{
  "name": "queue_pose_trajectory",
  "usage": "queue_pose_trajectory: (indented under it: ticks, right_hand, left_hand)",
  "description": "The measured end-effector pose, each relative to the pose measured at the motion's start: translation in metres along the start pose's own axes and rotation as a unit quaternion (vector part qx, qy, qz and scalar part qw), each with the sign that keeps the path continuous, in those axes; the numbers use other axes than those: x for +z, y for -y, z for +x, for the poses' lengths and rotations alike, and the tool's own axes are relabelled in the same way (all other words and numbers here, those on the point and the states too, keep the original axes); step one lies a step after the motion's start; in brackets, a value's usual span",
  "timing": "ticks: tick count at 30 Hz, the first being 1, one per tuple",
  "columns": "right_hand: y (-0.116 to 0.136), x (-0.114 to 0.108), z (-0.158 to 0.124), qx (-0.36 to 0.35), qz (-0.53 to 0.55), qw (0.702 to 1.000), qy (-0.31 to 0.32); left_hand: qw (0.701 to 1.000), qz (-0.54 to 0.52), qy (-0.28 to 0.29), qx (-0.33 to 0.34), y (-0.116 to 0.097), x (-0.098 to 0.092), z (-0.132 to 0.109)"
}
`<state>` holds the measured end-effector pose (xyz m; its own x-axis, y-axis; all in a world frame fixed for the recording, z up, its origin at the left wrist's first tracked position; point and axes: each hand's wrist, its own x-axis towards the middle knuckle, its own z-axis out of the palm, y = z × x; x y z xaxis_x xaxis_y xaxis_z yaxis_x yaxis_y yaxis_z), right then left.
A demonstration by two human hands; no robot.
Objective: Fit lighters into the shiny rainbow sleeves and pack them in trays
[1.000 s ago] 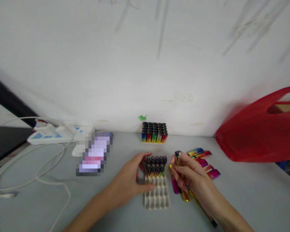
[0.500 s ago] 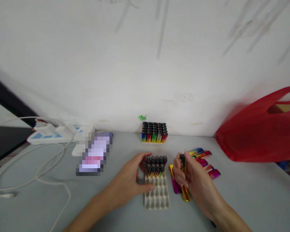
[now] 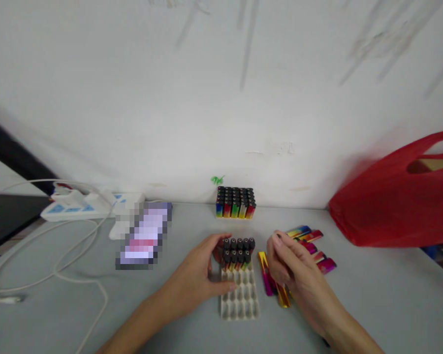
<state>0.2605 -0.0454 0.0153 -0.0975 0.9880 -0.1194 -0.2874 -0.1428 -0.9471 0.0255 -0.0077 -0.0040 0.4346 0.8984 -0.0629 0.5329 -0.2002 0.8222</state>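
A pale moulded tray [image 3: 239,292] with rows of small pockets lies in front of me. Its far rows hold several upright lighters [image 3: 237,255] with black tops; the nearer pockets show bare. My left hand [image 3: 203,273] grips the tray's left side, thumb on its edge and index finger curled round the far corner beside the lighters. To the right of the tray, my right hand [image 3: 293,265] is closed on a lighter, mostly hidden, with only a dark tip showing at the fingertips. Beneath and beside that hand lie loose metallic-coloured lighters [image 3: 265,275].
Against the wall stands a block of upright multicoloured lighters [image 3: 236,204]. More loose lighters [image 3: 327,265] lie right of my hand. A blurred phone [image 3: 145,236], a power strip [image 3: 77,206] and a white cable [image 3: 59,270] occupy the left. A red bag [image 3: 395,201] stands at right.
My right hand has turned and its fingers have closed further round the lighter, hiding most of it. My left hand and the tray have stayed in place.
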Motion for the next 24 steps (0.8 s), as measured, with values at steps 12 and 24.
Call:
queue_pose_trajectory:
  ticks: [12,24]
  right_hand:
    - [-0.0007,-0.0061,0.0023,0.102,0.145,0.982,0.067]
    - [-0.0071,-0.0023,-0.0017,0.078,0.106,0.989,0.060]
  left_hand:
    - [1.000,0.001,0.004,-0.004,-0.0040,-0.0019,0.0000]
    - [1.000,0.004,-0.008,0.004,0.0000,-0.0003,0.0002]
